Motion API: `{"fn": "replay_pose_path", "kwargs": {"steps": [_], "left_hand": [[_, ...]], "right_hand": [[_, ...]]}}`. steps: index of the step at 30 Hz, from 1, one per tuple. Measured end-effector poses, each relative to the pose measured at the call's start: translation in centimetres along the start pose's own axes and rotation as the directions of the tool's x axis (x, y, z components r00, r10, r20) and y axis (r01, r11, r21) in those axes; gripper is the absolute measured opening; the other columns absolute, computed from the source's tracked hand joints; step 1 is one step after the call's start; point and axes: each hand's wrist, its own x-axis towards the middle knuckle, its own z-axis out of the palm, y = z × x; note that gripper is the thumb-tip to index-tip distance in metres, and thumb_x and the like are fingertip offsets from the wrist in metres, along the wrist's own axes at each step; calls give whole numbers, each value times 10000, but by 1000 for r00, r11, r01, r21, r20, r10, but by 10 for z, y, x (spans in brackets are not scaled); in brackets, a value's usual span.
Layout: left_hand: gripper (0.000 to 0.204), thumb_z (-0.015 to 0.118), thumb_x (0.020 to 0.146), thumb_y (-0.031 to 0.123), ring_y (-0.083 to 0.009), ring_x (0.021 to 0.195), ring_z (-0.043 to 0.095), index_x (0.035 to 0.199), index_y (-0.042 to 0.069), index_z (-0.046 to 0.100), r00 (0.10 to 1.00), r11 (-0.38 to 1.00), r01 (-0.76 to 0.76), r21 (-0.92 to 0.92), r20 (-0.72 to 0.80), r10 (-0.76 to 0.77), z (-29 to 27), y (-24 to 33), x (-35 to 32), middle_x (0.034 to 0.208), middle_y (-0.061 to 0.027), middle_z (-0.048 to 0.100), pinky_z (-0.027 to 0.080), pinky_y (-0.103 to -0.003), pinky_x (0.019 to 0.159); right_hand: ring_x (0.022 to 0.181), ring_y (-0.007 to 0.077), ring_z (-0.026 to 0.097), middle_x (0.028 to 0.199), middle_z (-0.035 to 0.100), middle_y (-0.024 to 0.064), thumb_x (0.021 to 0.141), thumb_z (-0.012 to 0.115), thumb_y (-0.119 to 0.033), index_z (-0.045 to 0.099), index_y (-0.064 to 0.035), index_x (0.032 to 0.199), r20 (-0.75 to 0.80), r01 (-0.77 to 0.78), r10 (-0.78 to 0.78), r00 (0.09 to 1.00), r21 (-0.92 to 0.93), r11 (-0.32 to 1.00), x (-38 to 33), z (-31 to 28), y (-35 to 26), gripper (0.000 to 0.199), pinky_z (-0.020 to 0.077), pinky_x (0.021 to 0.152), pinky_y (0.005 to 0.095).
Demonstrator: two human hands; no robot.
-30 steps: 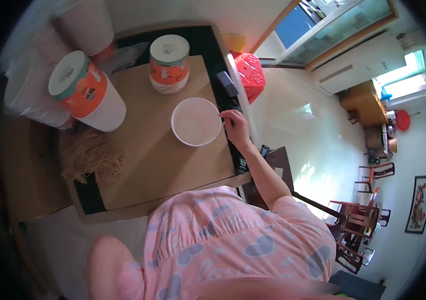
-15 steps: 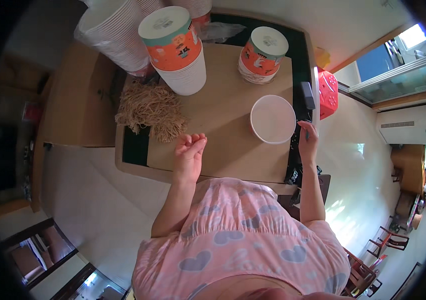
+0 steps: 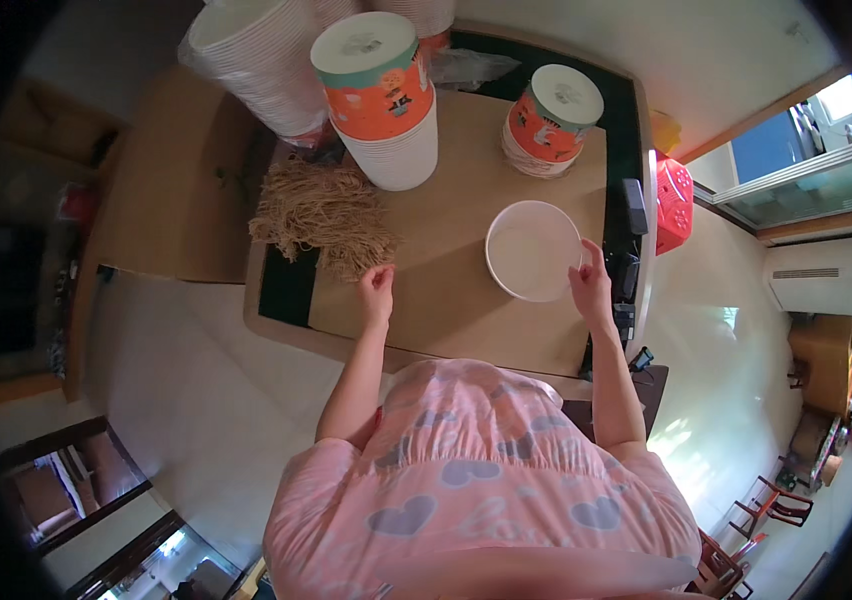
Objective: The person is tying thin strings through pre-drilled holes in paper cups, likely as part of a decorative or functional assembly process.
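Observation:
A white paper bucket point(image 3: 534, 251) stands with its open mouth up on the brown cardboard sheet point(image 3: 436, 310). My right hand point(image 3: 592, 287) is at its right rim, thumb and forefinger at the edge. To the left, my left hand point(image 3: 377, 296) is closed in a pinch just below the tan heap of crinkled paper shred point(image 3: 321, 215). Whether strands are between its fingers is too small to make out. Behind the shred, a tall stack of paper buckets point(image 3: 376, 105) stands upside down, the top one orange and green. A shorter upside-down stack point(image 3: 550, 120) is at the far right.
Plastic-wrapped white buckets point(image 3: 261, 75) lean at the back left, beside a large cardboard box point(image 3: 171, 190). A clear plastic bag point(image 3: 471, 68) lies at the back. Dark small devices point(image 3: 634, 207) line the table's right edge, with a red plastic stool point(image 3: 673, 200) beyond.
The bucket has shifted left across the cardboard, and my right hand has come to its rim. My left hand stays pinched, now turned upward near the shred. The whole view has shifted slightly.

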Motion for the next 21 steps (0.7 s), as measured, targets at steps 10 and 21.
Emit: {"fn": "replay_pose_path", "kwargs": {"steps": [10,21], "left_hand": [[134,663,806,152,-248,776,637,884,46,640,912,824,-123,553,-264,313,-47,25,110,790,-101,643,503,-362,690],[103,651,766,102,-313,740,592,687,57,602,787,533,-532,658,152,597,-39,65,77,749,-128,605,458,-420,755]], "right_hand": [[574,110,512,654,519,21,872,568,-17,371,-134,1342,135,33,-62,989,210,977,-6,25,-7,523,443,537,255],[708,124,565,822,593,50,889,542,-8,472,-83,1269,-120,187,-170,978,149,971,-26,4,-19,394,480,678,253]]}}
